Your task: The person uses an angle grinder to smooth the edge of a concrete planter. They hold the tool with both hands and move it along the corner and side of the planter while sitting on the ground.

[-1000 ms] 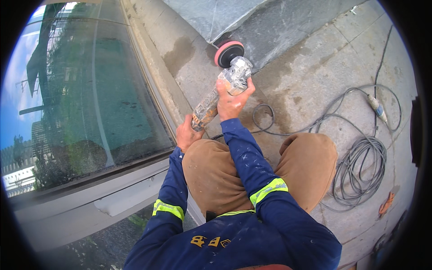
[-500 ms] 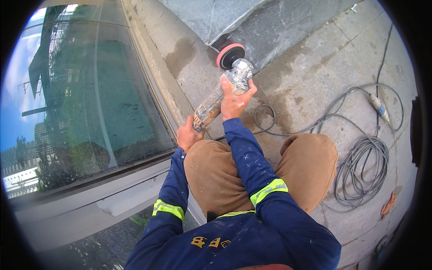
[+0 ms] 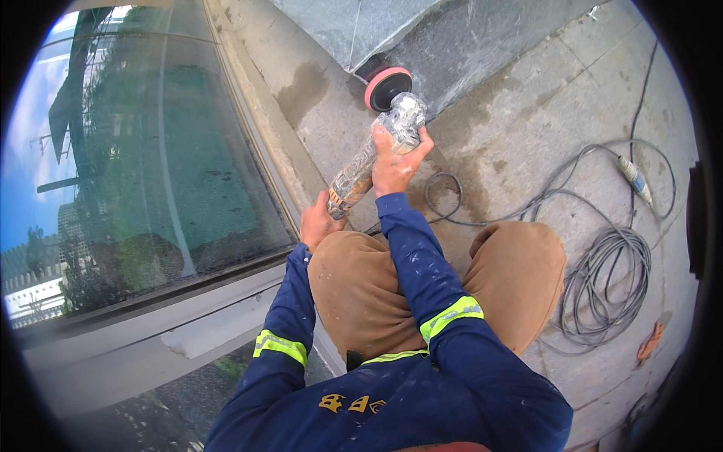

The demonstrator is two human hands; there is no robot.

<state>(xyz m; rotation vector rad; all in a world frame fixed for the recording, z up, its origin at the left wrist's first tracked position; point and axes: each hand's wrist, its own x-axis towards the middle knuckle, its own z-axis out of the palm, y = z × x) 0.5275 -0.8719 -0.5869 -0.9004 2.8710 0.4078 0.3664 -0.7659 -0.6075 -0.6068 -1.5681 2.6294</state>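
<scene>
Clearly both hands are clamped on the one tool: the right hand (image 3: pixel 397 162) wraps the front of the polisher (image 3: pixel 376 154) just behind its head, fingers closed over the plastic-wrapped body, while the left hand (image 3: pixel 318 224) grips the tail end lower down, near the knee. The tool lies slanted through the upper middle of the frame, its red-rimmed black pad (image 3: pixel 388 87) meeting the lower edge of the grey stone slab (image 3: pixel 452 34); whether the pad presses flat or only at its edge is hard to tell from here. It looks a stiff, fairly heavy machine, and the plastic wrap probably makes it slick, so a two-handed hold, one near the head and one at the tail, suits it. A grey cable (image 3: pixel 602 279) lies coiled at right on the concrete floor (image 3: pixel 542 151), and a glass pane (image 3: pixel 151 166) fills the left.
</scene>
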